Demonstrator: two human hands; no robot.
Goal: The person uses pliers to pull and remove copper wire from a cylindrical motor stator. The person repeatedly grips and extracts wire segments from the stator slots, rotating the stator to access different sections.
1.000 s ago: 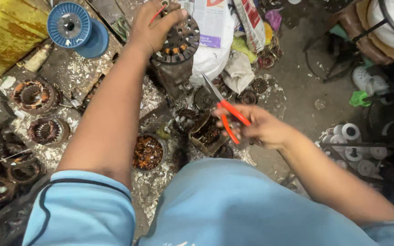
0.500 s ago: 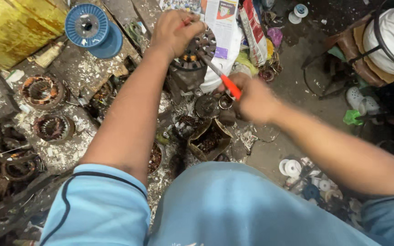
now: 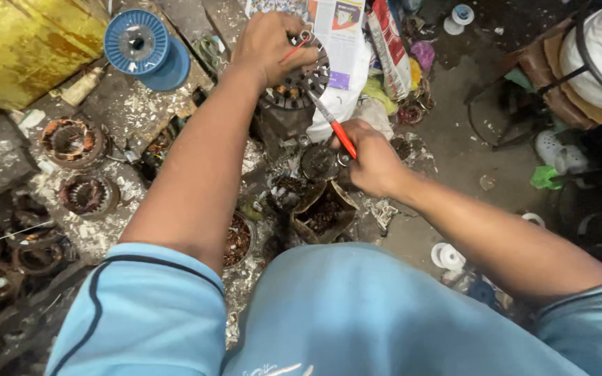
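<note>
The workplace is a dark, grimy floor [image 3: 454,132] littered with pale shavings and scraps, and everything sits directly on it. At the upper left stands a battered yellow drum [image 3: 29,42]. Just to its right lies a blue plastic spool [image 3: 139,45], flat side up. Papers and printed packets [image 3: 346,35] are heaped at the top centre, and a brown stool or seat [image 3: 545,83] stands at the upper right. Along the left edge lie at least 4 wound motor stators [image 3: 71,139], rusty and copper-coloured, near one another. A small open carton of dark scrap [image 3: 323,212] sits between the 2 forearms.

The left hand [image 3: 266,45] is closed over the top rim of a round slotted stator core [image 3: 297,80], which rests on a dark block at the top centre. A thin red strand crosses its fingers.

The right hand [image 3: 371,163] is wrapped tight around the red handles of a pair of pliers [image 3: 332,122], whose metal nose points up and meets the core's lower edge.
</note>
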